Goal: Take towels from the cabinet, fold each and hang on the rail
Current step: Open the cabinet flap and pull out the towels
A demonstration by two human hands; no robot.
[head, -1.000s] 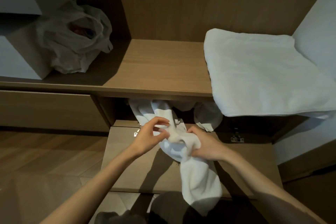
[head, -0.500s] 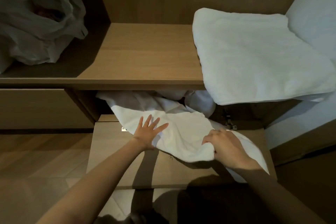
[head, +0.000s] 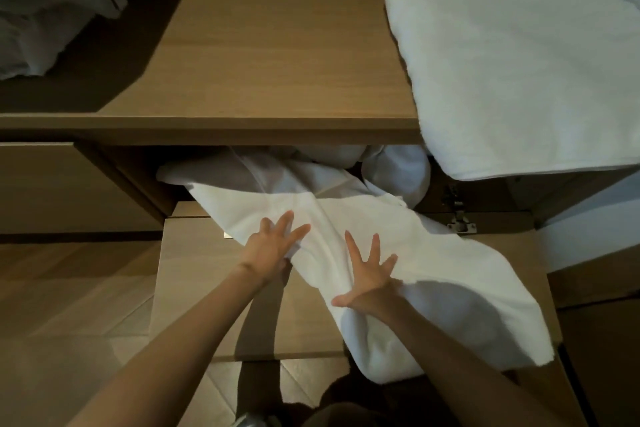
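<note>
Right hand (head: 369,276) grip now released; left hand (head: 273,243) flat too. Both press towel (head: 433,253) onto cabinet door (head: 194,288): probably spreading it for folding.

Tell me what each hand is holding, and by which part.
Nothing is gripped. The left hand and right hand lie flat, fingers spread, pressing the white towel: left at its left edge, right near its front edge.

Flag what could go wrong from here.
The towel overhangs the open door at its front edge; it could slide to the floor.
Its far end sits among other towels in the cabinet; pulling may drag them out.
The left hand and right hand press on the door; the hinge may strain.
</note>
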